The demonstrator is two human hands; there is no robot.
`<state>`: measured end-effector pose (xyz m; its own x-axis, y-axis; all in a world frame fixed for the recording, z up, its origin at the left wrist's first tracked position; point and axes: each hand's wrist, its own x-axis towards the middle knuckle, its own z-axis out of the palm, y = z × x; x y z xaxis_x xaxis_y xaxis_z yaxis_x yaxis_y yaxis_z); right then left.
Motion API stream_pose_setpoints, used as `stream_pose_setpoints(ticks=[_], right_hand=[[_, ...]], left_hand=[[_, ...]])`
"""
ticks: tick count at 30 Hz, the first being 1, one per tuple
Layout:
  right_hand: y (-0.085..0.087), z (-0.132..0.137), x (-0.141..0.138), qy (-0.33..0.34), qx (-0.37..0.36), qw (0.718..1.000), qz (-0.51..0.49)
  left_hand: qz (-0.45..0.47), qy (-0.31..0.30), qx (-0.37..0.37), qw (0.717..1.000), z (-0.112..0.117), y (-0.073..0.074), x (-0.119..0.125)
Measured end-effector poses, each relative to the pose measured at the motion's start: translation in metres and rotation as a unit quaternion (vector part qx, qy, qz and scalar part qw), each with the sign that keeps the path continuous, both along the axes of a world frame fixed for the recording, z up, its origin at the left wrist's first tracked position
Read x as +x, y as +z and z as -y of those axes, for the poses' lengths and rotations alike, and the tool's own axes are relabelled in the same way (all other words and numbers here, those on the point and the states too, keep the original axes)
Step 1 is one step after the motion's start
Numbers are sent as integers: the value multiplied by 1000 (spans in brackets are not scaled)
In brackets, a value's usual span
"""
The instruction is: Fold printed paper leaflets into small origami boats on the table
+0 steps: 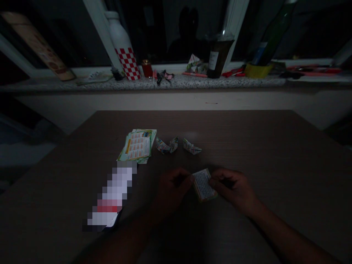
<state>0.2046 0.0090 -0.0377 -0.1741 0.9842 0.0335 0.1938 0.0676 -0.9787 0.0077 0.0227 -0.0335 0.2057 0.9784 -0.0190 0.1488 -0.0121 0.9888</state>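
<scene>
A small folded piece of printed paper [204, 186] is held just above the table, its lines of text facing up. My left hand [176, 186] pinches its left edge between thumb and finger. On the opposite edge, the thumb and finger of my right hand [233, 187] grip it too. Beyond my hands lie small folded paper shapes, boat-like in form: a wider one [167, 145] and a single one [191, 146] to its right. To their left is a stack of printed paper sheets [139, 145].
A phone [114, 198] with a lit, blurred-out screen lies left of my hands on the wooden table [264, 146]. Along the stone windowsill [181, 85] stand a checkered white bottle [125, 51], a dark lidded cup [218, 55], a green bottle [277, 33] and a tall tube [41, 47].
</scene>
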Motion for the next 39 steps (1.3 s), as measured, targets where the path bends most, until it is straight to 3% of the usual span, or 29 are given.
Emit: stream_pose_setpoints(ticks=[6,14,20,30,39], right_hand=[[-4,0,0,-7,-1,999,-38],[-3,0,1,-32,-4,999,-42],[-2,-1,1,-17,-6,999,-27],[2,1,-4,45,72,995,56],[2,1,-4,30,70,995,68]], left_hand=[[-49,-69,28,996,1,7,2],[-101,-111,45,988,3,11,3],[-113,-121,46,985,3,8,4],[-149,-125,83,977,2,4,6],[-140,-124,96,978,2,5,6]])
